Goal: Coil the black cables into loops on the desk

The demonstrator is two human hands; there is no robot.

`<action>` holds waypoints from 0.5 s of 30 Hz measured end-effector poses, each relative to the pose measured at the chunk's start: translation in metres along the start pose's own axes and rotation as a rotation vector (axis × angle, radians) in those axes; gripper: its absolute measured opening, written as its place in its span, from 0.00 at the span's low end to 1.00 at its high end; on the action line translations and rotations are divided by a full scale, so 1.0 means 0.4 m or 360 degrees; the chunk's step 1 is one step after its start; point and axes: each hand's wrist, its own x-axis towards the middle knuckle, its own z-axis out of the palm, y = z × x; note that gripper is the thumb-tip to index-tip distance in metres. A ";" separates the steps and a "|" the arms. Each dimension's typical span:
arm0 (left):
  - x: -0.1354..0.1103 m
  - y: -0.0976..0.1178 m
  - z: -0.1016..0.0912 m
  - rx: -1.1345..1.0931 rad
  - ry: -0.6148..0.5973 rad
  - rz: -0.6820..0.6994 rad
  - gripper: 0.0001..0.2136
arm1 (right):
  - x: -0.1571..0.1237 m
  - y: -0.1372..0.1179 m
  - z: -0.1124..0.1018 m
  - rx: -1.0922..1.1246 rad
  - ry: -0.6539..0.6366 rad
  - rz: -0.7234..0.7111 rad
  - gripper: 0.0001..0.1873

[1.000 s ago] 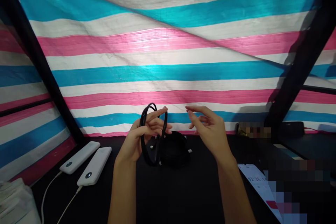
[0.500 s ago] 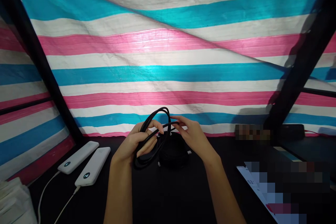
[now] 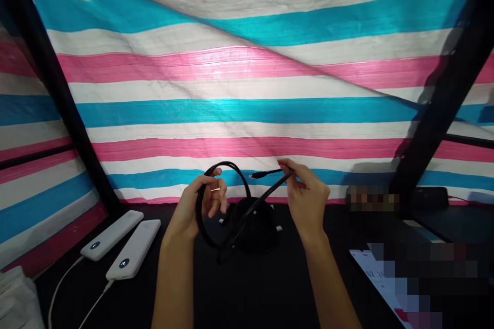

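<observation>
Our left hand (image 3: 196, 205) clenches the looped black cable (image 3: 266, 203) in curled fingers; our right hand (image 3: 306, 195) pinches it, the connector (image 3: 257, 176) pointing left just beyond those fingertips.

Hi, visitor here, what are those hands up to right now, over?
left hand shut around a loop of black cable; right hand pinching it behind its connector; round black object below the cable.
</observation>
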 end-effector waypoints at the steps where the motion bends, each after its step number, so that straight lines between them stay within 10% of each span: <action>1: 0.001 0.001 -0.003 0.0016 0.0019 0.0009 0.09 | 0.003 0.001 -0.005 -0.0034 0.0052 -0.0017 0.13; 15: 0.007 -0.003 -0.052 0.0676 0.0559 0.0071 0.19 | 0.038 0.052 -0.082 -0.0038 0.0469 0.0225 0.15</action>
